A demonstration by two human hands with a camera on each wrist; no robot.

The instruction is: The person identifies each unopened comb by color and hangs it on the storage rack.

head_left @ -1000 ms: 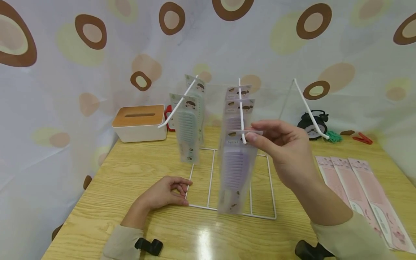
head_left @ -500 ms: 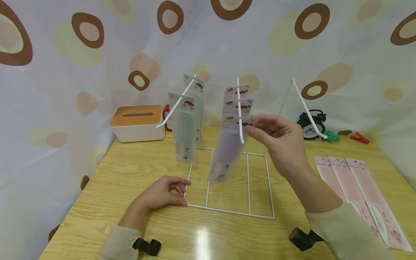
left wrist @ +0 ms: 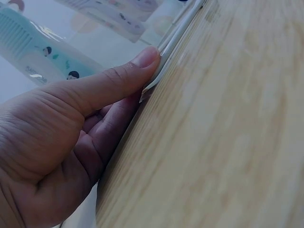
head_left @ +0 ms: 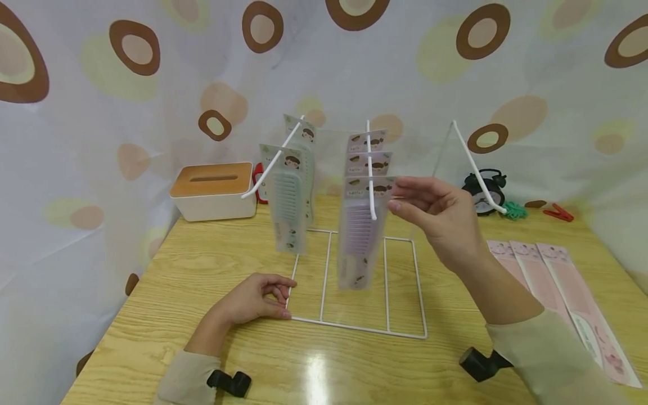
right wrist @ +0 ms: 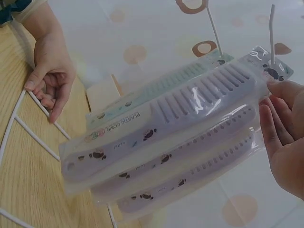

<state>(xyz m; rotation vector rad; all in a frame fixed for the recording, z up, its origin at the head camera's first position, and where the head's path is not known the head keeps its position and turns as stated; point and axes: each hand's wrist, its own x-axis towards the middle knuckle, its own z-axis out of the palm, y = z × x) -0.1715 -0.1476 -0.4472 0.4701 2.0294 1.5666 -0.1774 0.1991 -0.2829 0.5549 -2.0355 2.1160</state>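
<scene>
While the front purple plastic comb in its clear packet (head_left: 358,233) hangs from the middle white wire hook (head_left: 371,180) of the white wire display rack (head_left: 354,326), the top right corner of its header card is touched by the fingertips (head_left: 395,205) of the right hand (head_left: 440,219). The fingers of this hand are only slightly bent and are kept close together; whether the card is really pinched cannot be told from the pictures. Two more purple comb packets (head_left: 368,154) are seen behind the first one on the same hook, and in the right wrist view all three are stacked closely one behind the other. On the left white wire hook (head_left: 270,166), two green plastic combs in clear packets (head_left: 288,197) are hung. The right white wire hook (head_left: 478,171) carries nothing.

The left hand (head_left: 255,298) is laid on the light wooden table (head_left: 167,315), with its fingers curled against the front left corner of the rack base; in the left wrist view the thumb is pressed on the wire.

Three pink comb packets (head_left: 557,292) are laid flat side by side on the table at the right. A white tissue box with a wooden lid (head_left: 212,191), a black alarm clock (head_left: 483,194), a green clip (head_left: 515,211) and a red clip (head_left: 558,213) are placed along the far edge, in front of a white curtain with brown rings (head_left: 126,84).
</scene>
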